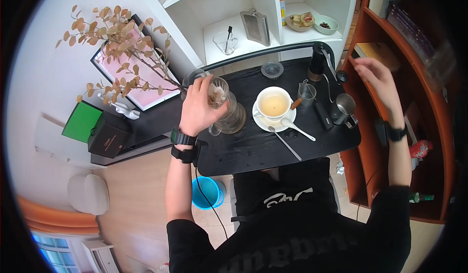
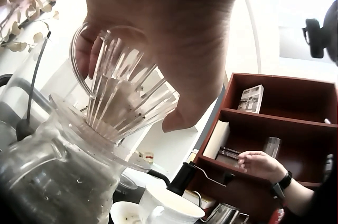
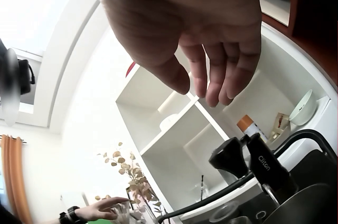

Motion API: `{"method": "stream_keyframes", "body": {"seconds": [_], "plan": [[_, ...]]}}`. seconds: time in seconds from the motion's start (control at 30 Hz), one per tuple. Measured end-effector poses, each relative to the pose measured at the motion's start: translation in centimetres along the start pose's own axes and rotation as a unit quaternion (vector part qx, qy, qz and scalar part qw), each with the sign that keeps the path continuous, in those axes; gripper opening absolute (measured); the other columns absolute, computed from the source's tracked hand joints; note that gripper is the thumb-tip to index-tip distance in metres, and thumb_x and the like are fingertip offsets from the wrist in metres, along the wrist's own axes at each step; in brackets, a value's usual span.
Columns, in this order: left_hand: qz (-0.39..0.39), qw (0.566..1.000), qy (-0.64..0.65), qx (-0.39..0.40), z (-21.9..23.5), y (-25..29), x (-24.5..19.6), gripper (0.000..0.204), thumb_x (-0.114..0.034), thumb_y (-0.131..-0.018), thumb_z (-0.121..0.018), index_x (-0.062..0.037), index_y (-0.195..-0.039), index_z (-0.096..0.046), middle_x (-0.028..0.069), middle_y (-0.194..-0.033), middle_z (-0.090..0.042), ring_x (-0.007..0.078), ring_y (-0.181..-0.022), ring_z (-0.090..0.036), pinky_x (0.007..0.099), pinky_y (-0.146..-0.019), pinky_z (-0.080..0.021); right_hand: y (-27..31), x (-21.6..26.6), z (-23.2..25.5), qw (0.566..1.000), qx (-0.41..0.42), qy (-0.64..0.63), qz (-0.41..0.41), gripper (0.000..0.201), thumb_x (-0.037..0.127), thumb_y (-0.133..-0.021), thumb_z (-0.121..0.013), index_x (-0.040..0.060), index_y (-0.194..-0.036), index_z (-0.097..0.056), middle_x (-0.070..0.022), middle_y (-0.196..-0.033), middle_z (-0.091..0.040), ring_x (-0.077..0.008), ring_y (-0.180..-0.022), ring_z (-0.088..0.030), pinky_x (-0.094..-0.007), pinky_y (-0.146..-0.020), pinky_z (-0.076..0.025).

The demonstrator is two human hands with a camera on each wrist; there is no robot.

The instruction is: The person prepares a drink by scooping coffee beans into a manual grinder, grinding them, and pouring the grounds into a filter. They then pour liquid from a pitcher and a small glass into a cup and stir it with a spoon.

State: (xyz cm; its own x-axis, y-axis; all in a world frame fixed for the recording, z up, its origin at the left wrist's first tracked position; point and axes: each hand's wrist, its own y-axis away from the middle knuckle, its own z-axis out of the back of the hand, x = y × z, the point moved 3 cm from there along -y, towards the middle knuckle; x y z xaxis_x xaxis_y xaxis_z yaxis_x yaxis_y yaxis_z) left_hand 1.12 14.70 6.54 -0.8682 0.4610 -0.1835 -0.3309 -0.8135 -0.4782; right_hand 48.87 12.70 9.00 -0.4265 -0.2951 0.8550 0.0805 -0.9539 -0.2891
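Note:
In the head view my left hand (image 1: 197, 108) grips a ribbed clear glass coffee dripper (image 2: 132, 110) from above, fingers on the far side and thumb on the near side. A pale paper filter with dark grounds shows inside it. Close under the dripper, in the left wrist view, is a rounded glass server (image 2: 58, 176). My right hand (image 1: 381, 80) is raised at the tray's right side, fingers loosely bent and holding nothing. Nearest below it are a black hand grinder (image 1: 317, 64) with a crank and a steel pitcher (image 1: 344, 105).
Mid-tray, a white cup (image 1: 273, 102) of pale yellow liquid stands on a saucer (image 1: 259, 121) with a white spoon (image 1: 299, 129) and a metal spoon (image 1: 286, 144). A small glass jug (image 1: 306, 93) is beside it. Right is a brown bookshelf (image 1: 373, 121); a blue bucket (image 1: 207, 193) is below.

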Motion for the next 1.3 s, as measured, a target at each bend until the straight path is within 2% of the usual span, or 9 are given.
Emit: {"method": "stream_keyframes", "body": {"seconds": [0.27,0.5,0.67,0.87,0.9,1.0,1.03,1.13,1.3], "plan": [[0.018,1.000,-0.005,0.006,0.2,-0.4,-0.9,0.074,-0.031,-0.072,-0.079,-0.0003,-0.134,-0.052,0.0181,-0.122,-0.056,0.0373,-0.110,-0.057,0.0443,-0.092,-0.051,7.6,0.9,-0.6,0.996,-0.056,-0.060,-0.037,0.024,0.012,-0.100,-0.059,0.0021,-0.121,-0.065,-0.0024,-0.103,-0.068,-0.0079,-0.096,-0.060,-0.0238,-0.082,-0.045],[0.048,0.999,-0.007,0.010,0.0,-0.6,-1.1,0.073,-0.029,-0.071,-0.080,-0.0012,-0.134,-0.053,0.0196,-0.123,-0.057,0.0377,-0.111,-0.057,0.0442,-0.095,-0.050,10.4,0.8,-2.3,0.991,-0.041,-0.110,-0.063,0.021,0.007,-0.099,-0.060,0.0009,-0.118,-0.067,-0.0032,-0.100,-0.066,-0.0105,-0.097,-0.061,-0.0257,-0.090,-0.045],[0.057,0.998,0.023,0.025,0.1,-0.7,-1.0,0.074,-0.029,-0.072,-0.080,0.0001,-0.134,-0.052,0.0200,-0.123,-0.057,0.0372,-0.112,-0.057,0.0434,-0.096,-0.049,11.0,0.7,-1.7,0.991,-0.051,-0.116,-0.053,0.021,0.008,-0.099,-0.060,0.0011,-0.118,-0.067,-0.0034,-0.100,-0.066,-0.0108,-0.098,-0.062,-0.0262,-0.090,-0.046],[0.011,0.999,0.043,0.002,2.7,-5.0,-3.1,0.074,-0.026,-0.075,-0.081,0.0020,-0.136,-0.050,0.0192,-0.122,-0.055,0.0370,-0.112,-0.057,0.0438,-0.097,-0.048,11.5,0.7,-1.4,0.987,-0.063,-0.135,-0.058,0.020,0.007,-0.100,-0.059,0.0001,-0.117,-0.067,-0.0040,-0.101,-0.065,-0.0109,-0.098,-0.062,-0.0259,-0.090,-0.046],[-0.004,0.999,0.040,0.003,2.7,-6.2,-3.9,0.079,-0.026,-0.076,-0.081,0.0016,-0.139,-0.045,0.0214,-0.124,-0.052,0.0387,-0.113,-0.055,0.0439,-0.098,-0.047,11.6,0.8,-1.6,0.986,-0.064,-0.140,-0.060,0.020,0.006,-0.099,-0.059,-0.0001,-0.117,-0.067,-0.0042,-0.101,-0.065,-0.0110,-0.097,-0.062,-0.0259,-0.090,-0.046],[-0.108,0.993,0.044,0.001,0.6,-10.0,-5.8,0.083,-0.026,-0.077,-0.081,0.0025,-0.142,-0.039,0.0241,-0.125,-0.049,0.0404,-0.115,-0.053,0.0447,-0.100,-0.045,11.9,1.0,-2.0,0.982,-0.073,-0.165,-0.051,0.019,0.005,-0.099,-0.059,-0.0010,-0.115,-0.067,-0.0047,-0.101,-0.065,-0.0113,-0.097,-0.062,-0.0258,-0.090,-0.047],[-0.167,0.984,0.056,-0.011,-1.1,-11.4,-5.8,0.088,-0.031,-0.076,-0.081,0.0038,-0.143,-0.035,0.0268,-0.124,-0.047,0.0426,-0.116,-0.050,0.0466,-0.101,-0.044,12.0,1.3,-2.0,0.980,-0.077,-0.175,-0.048,0.018,0.005,-0.098,-0.060,-0.0016,-0.114,-0.067,-0.0051,-0.101,-0.065,-0.0112,-0.096,-0.062,-0.0259,-0.090,-0.047],[-0.201,0.978,0.046,0.030,-6.7,-14.6,-6.1,0.093,-0.038,-0.075,-0.082,0.0044,-0.143,-0.035,0.0290,-0.121,-0.047,0.0446,-0.114,-0.050,0.0484,-0.100,-0.044,12.9,1.5,-1.7,0.979,-0.094,-0.176,-0.039,0.018,0.005,-0.098,-0.060,-0.0018,-0.114,-0.068,-0.0058,-0.101,-0.065,-0.0104,-0.094,-0.061,-0.0245,-0.084,-0.047],[-0.155,0.982,-0.005,0.106,-16.1,-16.9,-4.2,0.101,-0.052,-0.073,-0.081,0.0034,-0.144,-0.035,0.0312,-0.120,-0.047,0.0458,-0.113,-0.050,0.0495,-0.099,-0.044,15.2,1.2,-0.7,0.973,-0.113,-0.190,-0.062,0.017,0.005,-0.098,-0.060,-0.0018,-0.112,-0.069,-0.0061,-0.099,-0.065,-0.0092,-0.088,-0.060,-0.0224,-0.073,-0.044]]}}
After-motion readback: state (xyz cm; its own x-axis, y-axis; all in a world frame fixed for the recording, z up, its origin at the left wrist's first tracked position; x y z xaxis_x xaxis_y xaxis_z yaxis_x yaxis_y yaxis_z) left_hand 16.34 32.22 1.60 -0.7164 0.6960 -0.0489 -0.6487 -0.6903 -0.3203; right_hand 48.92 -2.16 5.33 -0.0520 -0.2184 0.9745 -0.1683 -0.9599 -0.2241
